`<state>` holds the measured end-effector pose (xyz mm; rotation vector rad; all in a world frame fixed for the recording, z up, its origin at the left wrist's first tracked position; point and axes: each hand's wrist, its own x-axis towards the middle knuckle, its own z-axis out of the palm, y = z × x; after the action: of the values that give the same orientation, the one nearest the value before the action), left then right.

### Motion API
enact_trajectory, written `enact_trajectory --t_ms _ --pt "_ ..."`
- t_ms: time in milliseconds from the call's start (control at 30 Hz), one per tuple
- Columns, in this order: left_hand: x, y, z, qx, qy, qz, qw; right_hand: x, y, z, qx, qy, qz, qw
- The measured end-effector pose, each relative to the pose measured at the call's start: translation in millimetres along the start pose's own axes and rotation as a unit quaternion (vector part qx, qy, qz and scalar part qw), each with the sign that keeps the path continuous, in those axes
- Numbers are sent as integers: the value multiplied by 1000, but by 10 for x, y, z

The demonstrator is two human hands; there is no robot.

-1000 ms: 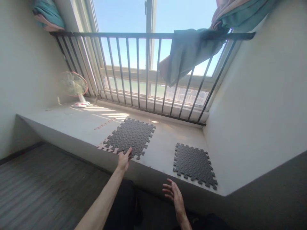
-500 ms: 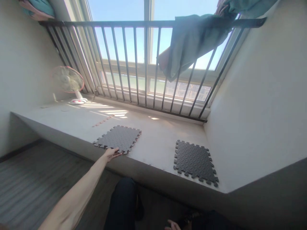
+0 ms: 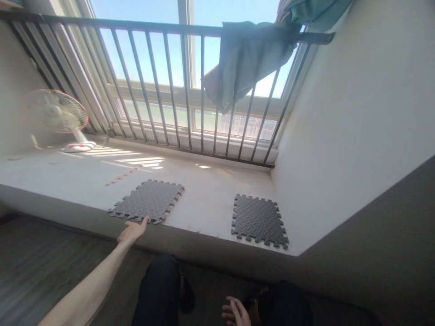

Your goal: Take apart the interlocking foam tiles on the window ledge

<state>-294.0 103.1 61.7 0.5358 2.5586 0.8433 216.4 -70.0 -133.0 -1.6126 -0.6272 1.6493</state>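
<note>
My left hand (image 3: 132, 231) is open at the front edge of a grey foam puzzle mat (image 3: 149, 199). Its index finger reaches the mat's toothed edge, while the thumb points off to the side. The mat lies flat on the white window ledge (image 3: 204, 213). A second grey foam mat (image 3: 258, 219) of the same kind lies on the ledge further right, close to the wall. Low in the view, by my knee, my right hand (image 3: 237, 311) is empty, its fingers stretched and slightly apart.
A white and red fan (image 3: 57, 113) stands at the ledge's left end. Dark railings (image 3: 163, 90) with a hanging cloth (image 3: 244, 63) run before the window. Reddish-brown marks (image 3: 124, 175) line the ledge behind the left mat. My knees (image 3: 158, 285) are near the ledge front.
My left hand has let go of the left mat's front edge and its fingers have spread. My right hand has risen further into view. The view has swung right.
</note>
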Motion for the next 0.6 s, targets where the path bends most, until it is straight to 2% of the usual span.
enact_trajectory --t_ms 67,167,233,267,333,433,533,600 --pt "-181 -112 128 38 30 27 998 -67 -233 -53 -19 11 -51 998" --pt "-627 -212 447 -19 20 173 985 -126 -730 -264 -54 52 -170 983" --pt "-1050 -182 742 -90 -24 303 948 -110 -1133 -482 -80 114 -252 958" --pt "-1289 -137 912 -121 -62 358 924 -79 -1333 -604 -95 149 -287 941" --pt "-1788 -11 1282 -151 -153 430 877 29 -1682 -847 -115 209 -343 909" --pt "-2484 197 1842 -133 -236 479 835 259 -1974 -1142 -96 257 -358 893" --pt "-2988 344 2290 -56 -285 461 839 445 -2001 -1289 -64 238 -322 914" --pt "-3182 404 2475 -19 -301 430 851 499 -1965 -1311 -56 215 -300 928"
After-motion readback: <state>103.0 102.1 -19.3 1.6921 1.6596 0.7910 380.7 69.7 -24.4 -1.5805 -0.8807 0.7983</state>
